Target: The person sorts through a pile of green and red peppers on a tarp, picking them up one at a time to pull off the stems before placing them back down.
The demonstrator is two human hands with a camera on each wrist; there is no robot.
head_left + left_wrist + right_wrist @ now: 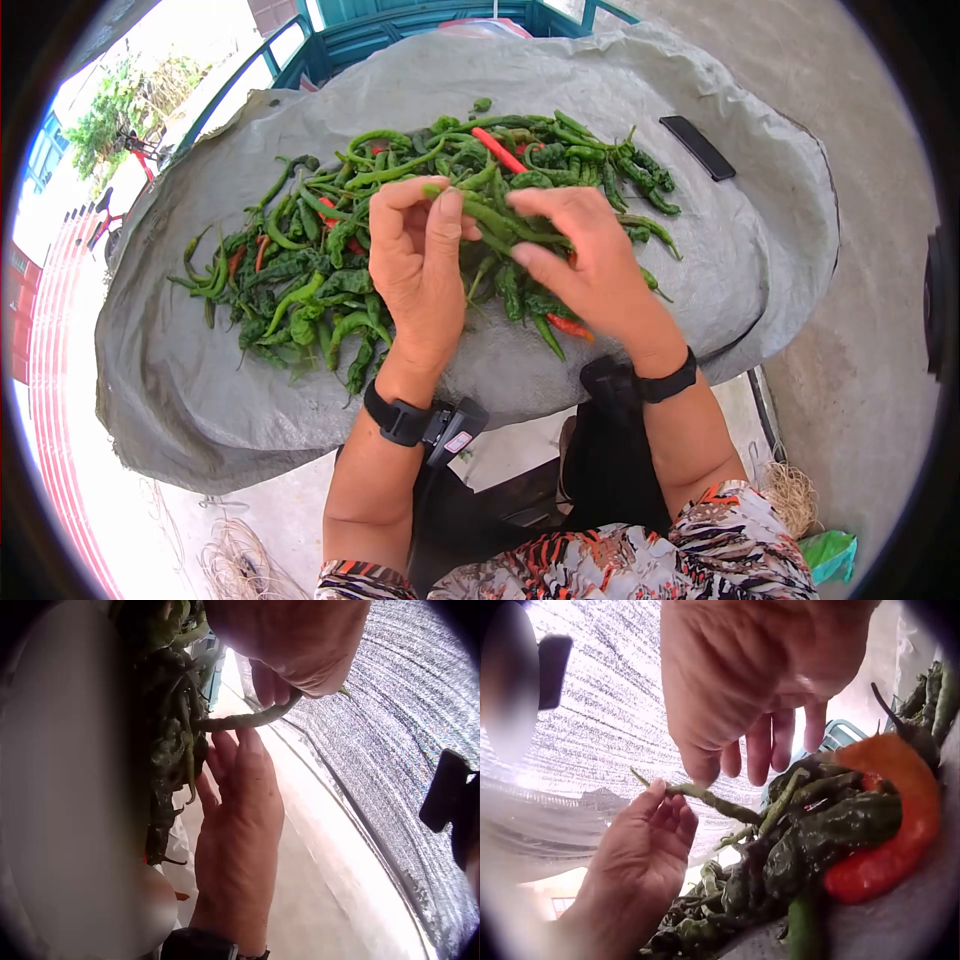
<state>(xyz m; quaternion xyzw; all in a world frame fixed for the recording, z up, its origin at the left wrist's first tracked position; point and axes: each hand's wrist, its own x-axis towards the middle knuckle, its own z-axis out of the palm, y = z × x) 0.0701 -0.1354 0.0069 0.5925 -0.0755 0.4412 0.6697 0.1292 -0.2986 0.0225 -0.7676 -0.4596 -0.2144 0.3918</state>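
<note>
Spreading widest, a grey sheet (725,270) is laid under the pepper heap (345,281), likely to contain it. At nine o'clock, the left hand (420,260) is pinched on one green pepper (716,801); at three, the right hand (600,255) is poised, digits apart, contact uncertain. A black phone (697,147) is set clear at two o'clock. Smallest, that pepper is held near one end above the heap, seemingly so its length is left free.
</note>
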